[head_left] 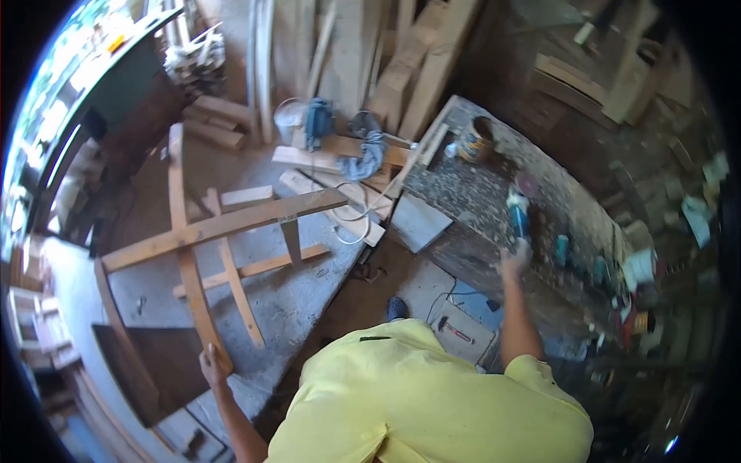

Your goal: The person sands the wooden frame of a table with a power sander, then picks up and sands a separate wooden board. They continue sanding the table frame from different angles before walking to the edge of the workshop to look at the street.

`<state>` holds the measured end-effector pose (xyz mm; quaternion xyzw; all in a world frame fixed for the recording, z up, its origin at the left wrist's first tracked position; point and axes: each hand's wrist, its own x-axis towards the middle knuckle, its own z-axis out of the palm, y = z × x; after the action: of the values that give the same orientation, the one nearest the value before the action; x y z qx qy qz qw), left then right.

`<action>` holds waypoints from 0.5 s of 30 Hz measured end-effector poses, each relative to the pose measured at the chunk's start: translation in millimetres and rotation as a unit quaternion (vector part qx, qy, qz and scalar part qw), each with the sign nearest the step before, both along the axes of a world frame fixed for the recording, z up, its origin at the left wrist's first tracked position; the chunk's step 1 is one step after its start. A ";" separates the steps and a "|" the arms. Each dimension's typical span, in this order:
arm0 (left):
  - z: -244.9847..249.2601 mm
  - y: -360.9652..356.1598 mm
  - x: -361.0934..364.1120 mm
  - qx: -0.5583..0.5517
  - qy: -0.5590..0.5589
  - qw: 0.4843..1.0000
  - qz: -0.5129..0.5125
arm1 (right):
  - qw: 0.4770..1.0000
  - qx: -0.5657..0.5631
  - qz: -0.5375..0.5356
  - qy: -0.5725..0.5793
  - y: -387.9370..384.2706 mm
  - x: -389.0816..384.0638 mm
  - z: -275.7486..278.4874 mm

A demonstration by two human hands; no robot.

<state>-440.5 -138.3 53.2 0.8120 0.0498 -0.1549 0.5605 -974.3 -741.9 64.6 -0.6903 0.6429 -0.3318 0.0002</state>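
My left hand [214, 367] has its fingers around the near end of a curved wooden piece of a chair-like frame [224, 226]. The frame lies on a grey, dusty work surface [297, 297], with its long bar crossing the other slats. On the right, my right hand [515, 259] is at the near end of a teal and white object [519, 217], seemingly a power tool, with its fingers closed round that end. A round reddish-brown part sits at its far end. The object is over a speckled bench [478, 193].
An open tin [475, 140] stands at the bench's far end; teal containers [562, 250] stand nearer. Boards [332, 220], a grey-blue cloth [363, 157] and a white cord lie between the surfaces. A hammer [455, 329] lies low down. Planks lean behind.
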 end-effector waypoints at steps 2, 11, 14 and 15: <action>-15.7 8.5 -6.0 0.157 -0.194 0.968 0.033 | 1.000 0.021 0.016 0.004 -60.8 -40.8 -15.7; 81.5 -148.1 -91.5 0.189 -0.295 0.937 -0.001 | 0.913 0.394 -0.096 0.036 -185.9 -55.2 -46.0; 83.2 -235.0 -127.4 0.143 -0.228 0.958 -0.103 | 0.883 0.458 -0.090 0.053 -217.4 -56.3 -47.0; 84.2 -267.1 -140.5 0.092 -0.146 0.976 -0.136 | 0.906 0.415 -0.080 0.031 -230.7 -69.6 -72.9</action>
<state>-581.0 -405.5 137.4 0.8733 -0.1292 -0.1043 0.4581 -1043.9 -972.7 -8.4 -0.5837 0.7756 -0.0126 0.2401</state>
